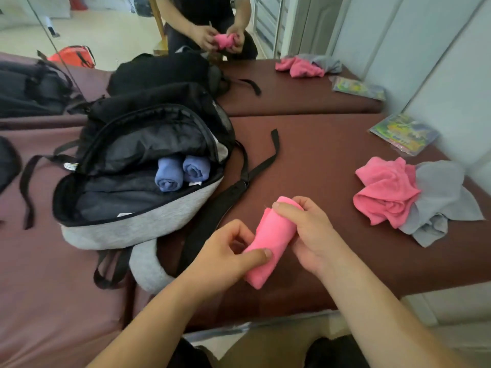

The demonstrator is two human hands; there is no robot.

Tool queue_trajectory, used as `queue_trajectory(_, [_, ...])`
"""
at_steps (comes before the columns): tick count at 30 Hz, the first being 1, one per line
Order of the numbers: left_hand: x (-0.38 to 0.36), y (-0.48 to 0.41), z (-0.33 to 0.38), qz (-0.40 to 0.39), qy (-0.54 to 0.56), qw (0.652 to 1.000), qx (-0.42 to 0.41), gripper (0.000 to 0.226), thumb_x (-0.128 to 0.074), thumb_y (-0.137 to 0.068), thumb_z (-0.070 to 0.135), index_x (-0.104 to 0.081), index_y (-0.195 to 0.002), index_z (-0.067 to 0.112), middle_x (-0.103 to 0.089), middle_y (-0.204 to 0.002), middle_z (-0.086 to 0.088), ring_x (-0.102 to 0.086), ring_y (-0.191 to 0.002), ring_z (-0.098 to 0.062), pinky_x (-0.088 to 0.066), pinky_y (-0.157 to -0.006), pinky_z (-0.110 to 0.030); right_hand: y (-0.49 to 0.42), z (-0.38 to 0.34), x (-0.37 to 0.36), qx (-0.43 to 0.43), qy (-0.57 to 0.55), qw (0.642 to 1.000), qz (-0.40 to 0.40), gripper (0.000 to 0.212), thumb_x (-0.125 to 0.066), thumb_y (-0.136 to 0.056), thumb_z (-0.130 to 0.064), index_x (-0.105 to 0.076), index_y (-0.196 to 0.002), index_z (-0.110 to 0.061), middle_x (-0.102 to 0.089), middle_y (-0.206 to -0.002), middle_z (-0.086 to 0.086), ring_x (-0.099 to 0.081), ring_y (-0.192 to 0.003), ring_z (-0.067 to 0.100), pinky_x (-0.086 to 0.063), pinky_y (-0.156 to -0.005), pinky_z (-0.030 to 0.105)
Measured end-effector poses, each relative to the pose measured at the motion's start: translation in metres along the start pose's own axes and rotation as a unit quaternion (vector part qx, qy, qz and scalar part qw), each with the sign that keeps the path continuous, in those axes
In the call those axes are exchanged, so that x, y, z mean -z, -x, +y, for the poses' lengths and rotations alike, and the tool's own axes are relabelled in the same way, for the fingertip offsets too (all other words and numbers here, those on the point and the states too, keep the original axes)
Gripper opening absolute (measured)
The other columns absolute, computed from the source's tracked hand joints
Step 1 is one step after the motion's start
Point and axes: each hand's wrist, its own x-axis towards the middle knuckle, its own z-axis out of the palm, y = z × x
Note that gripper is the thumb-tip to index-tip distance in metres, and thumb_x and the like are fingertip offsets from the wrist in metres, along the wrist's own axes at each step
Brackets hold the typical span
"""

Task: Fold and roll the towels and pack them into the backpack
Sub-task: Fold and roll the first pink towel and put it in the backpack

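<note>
1. Two blue rolled towels [170, 173] lie side by side inside the open backpack [148, 221], just behind its grey front wall.
2. One pink roll [273, 235] is held just right of the backpack, beside its shoulder straps and over the maroon padded surface [318, 155]. Whether the roll's lower end rests on that surface I cannot tell.
3. The left hand [225, 253] pinches the lower part of the roll, thumb pressed on the outside and fingers curled behind. The right hand [310, 229] is wrapped round the upper part.
4. The step in hand looks like the last tightening of this roll. Next, it probably needs its loose edge kept pinned while it is carried left to the backpack's mouth and set next to the blue pair.
5. Well to the right of the backpack, a loose pink towel [385, 192] and a grey towel [441, 197] lie heaped together, not yet folded.
6. Hidden: the roll's free edge under the hands, and the backpack's depth beneath its black lining. The number of cloths in the heap is also unclear. A mirror behind the backpack repeats the scene.
</note>
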Motion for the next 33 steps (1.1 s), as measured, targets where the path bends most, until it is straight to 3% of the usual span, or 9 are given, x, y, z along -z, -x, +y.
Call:
queue_trajectory(8, [0.068,0.028,0.035,0.018,0.155,0.986,0.061,0.030,-0.089,-0.067,0.020,-0.062,-0.075,0.012,-0.069,-0.076,-0.011,-0.065,-0.065,-0.021,-0.048,-0.057,-0.031,0.021,-0.021,-0.092,0.073,0.135,0.988,0.024,0.030,-0.086,-0.078,-0.012,-0.058,-0.089,-0.018,-0.065,-0.092,0.008,-0.063,-0.076,0.022,-0.050,-0.057,0.031])
queue_trajectory(14, [0.140,0.020,0.029,0.178,0.103,0.975,0.080,0.038,-0.091,-0.060,0.027,-0.067,-0.081,0.007,-0.072,-0.082,-0.022,-0.067,-0.070,-0.025,-0.054,-0.068,-0.042,-0.002,-0.023,-0.159,0.144,0.302,0.942,-0.005,0.028,-0.075,-0.089,-0.041,-0.066,-0.099,-0.017,-0.067,-0.101,-0.001,-0.064,-0.090,0.011,-0.057,-0.078,0.033])
queue_trajectory(16, [0.169,0.012,0.021,0.259,0.062,0.960,0.090,0.032,-0.092,-0.067,0.025,-0.068,-0.083,0.011,-0.075,-0.083,-0.015,-0.071,-0.071,-0.026,-0.058,-0.066,-0.040,-0.016,-0.027,-0.170,0.205,0.371,0.905,-0.025,0.016,-0.069,-0.094,-0.032,-0.067,-0.097,-0.017,-0.067,-0.099,-0.003,-0.061,-0.089,0.010,-0.048,-0.078,0.028])
queue_trajectory(20, [0.215,-0.009,-0.001,0.331,-0.003,0.937,0.109,0.026,-0.084,-0.079,0.022,-0.066,-0.097,0.018,-0.071,-0.092,-0.007,-0.071,-0.078,-0.025,-0.060,-0.064,-0.034,-0.058,-0.029,-0.183,0.343,0.561,0.744,-0.120,0.013,-0.063,-0.094,-0.016,-0.073,-0.102,-0.017,-0.061,-0.130,0.007,-0.054,-0.124,0.019,-0.044,-0.106,0.037])
queue_trajectory(22, [0.225,-0.022,-0.017,0.326,-0.032,0.937,0.124,0.026,-0.084,-0.078,0.026,-0.066,-0.096,0.023,-0.070,-0.094,-0.005,-0.071,-0.081,-0.025,-0.062,-0.072,-0.041,-0.081,-0.027,-0.193,0.354,0.669,0.633,-0.163,0.024,-0.058,-0.098,-0.018,-0.075,-0.115,-0.021,-0.039,-0.160,0.013,-0.029,-0.152,0.028,-0.030,-0.121,0.047])
queue_trajectory(25, [0.228,-0.042,-0.033,0.317,-0.058,0.937,0.137,0.026,-0.083,-0.075,0.029,-0.066,-0.094,0.027,-0.070,-0.094,-0.002,-0.071,-0.082,-0.024,-0.062,-0.080,-0.045,-0.109,-0.022,-0.212,0.322,0.791,0.485,-0.188,0.037,-0.051,-0.101,-0.026,-0.064,-0.134,-0.032,-0.008,-0.173,0.007,0.001,-0.159,0.031,-0.010,-0.127,0.053])
queue_trajectory(27, [0.228,-0.055,-0.038,0.312,-0.053,0.938,0.142,0.025,-0.083,-0.073,0.031,-0.065,-0.091,0.030,-0.070,-0.093,-0.002,-0.071,-0.083,-0.024,-0.062,-0.079,-0.045,-0.123,-0.020,-0.220,0.307,0.828,0.432,-0.184,0.045,-0.052,-0.099,-0.027,-0.053,-0.144,-0.032,-0.001,-0.174,0.005,0.004,-0.160,0.029,-0.006,-0.127,0.054])
queue_trajectory(29, [0.226,-0.067,-0.041,0.307,-0.038,0.940,0.144,0.025,-0.082,-0.074,0.029,-0.064,-0.092,0.030,-0.069,-0.097,-0.002,-0.070,-0.082,-0.023,-0.062,-0.069,-0.041,-0.131,-0.018,-0.225,0.327,0.824,0.430,-0.168,0.052,-0.052,-0.100,-0.026,-0.044,-0.152,-0.027,-0.006,-0.174,0.005,-0.007,-0.160,0.026,-0.010,-0.126,0.054])
queue_trajectory(33, [0.226,-0.089,-0.041,0.320,-0.021,0.938,0.136,0.021,-0.079,-0.079,0.026,-0.064,-0.093,0.028,-0.068,-0.096,-0.002,-0.069,-0.082,-0.024,-0.061,-0.065,-0.039,-0.131,-0.028,-0.231,0.408,0.728,0.536,-0.127,0.043,-0.047,-0.105,-0.021,-0.051,-0.147,-0.014,-0.028,-0.169,0.008,-0.044,-0.143,0.030,-0.031,-0.116,0.045])
